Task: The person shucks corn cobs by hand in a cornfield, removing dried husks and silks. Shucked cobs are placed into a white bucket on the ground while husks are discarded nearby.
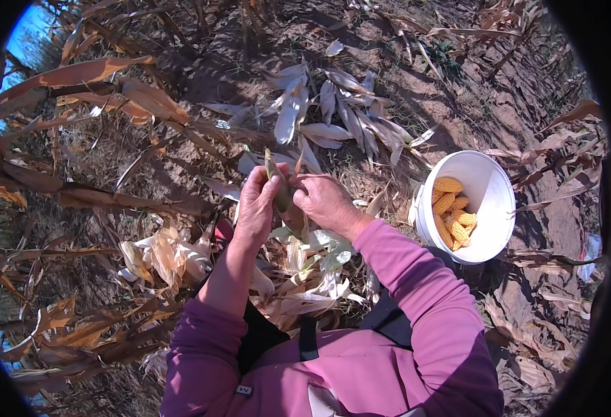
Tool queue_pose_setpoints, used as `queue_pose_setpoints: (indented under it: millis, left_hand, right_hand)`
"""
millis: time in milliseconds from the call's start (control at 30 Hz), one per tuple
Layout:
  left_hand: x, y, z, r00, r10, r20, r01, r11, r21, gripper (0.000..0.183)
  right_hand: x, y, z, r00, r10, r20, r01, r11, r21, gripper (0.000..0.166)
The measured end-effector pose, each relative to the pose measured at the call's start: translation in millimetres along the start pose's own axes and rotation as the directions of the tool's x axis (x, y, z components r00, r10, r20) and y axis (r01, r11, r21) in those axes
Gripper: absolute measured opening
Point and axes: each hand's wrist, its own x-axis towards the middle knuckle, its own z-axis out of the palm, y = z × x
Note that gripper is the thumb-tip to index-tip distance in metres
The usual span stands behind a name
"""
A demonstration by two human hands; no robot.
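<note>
An ear of corn in its green-brown husk is held between my two hands, its narrow tip pointing away from me. My left hand grips the left side near the tip, thumb along the husk. My right hand has its fingers closed on the husk's right side, where a dry brown strip of husk stands up. Whether that strip is fully parted from the ear I cannot tell. Below the ear, pale green and cream peeled husks lie on the ground between my legs.
To the right a white plastic bucket holds several bare yellow corn cobs. Dry husks are strewn on the soil ahead, and more husks are heaped at left. Dry corn stalks reach in from the left.
</note>
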Motion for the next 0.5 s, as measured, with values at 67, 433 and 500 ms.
queue_pose_setpoints:
  millis: [67,433,500]
  left_hand:
    - [-0.7,-1.2,-0.2,0.999,0.012,0.039,-0.012,1.0,0.007,0.018]
    - [10.2,12.5,-19.9,0.968,0.071,-0.239,-0.147,0.936,-0.319,0.012]
    - [13.0,8.1,-36.1,0.959,0.087,-0.268,-0.195,0.893,-0.407,0.012]
  right_hand:
    - [-0.1,5.5,1.6,0.998,-0.058,-0.025,0.056,0.996,-0.072,0.026]
    - [14.1,33.9,3.0,0.99,0.128,0.061,-0.123,0.56,0.819,0.02]
    - [8.2,22.4,5.3,0.972,0.002,0.235,-0.182,0.638,0.748,0.021]
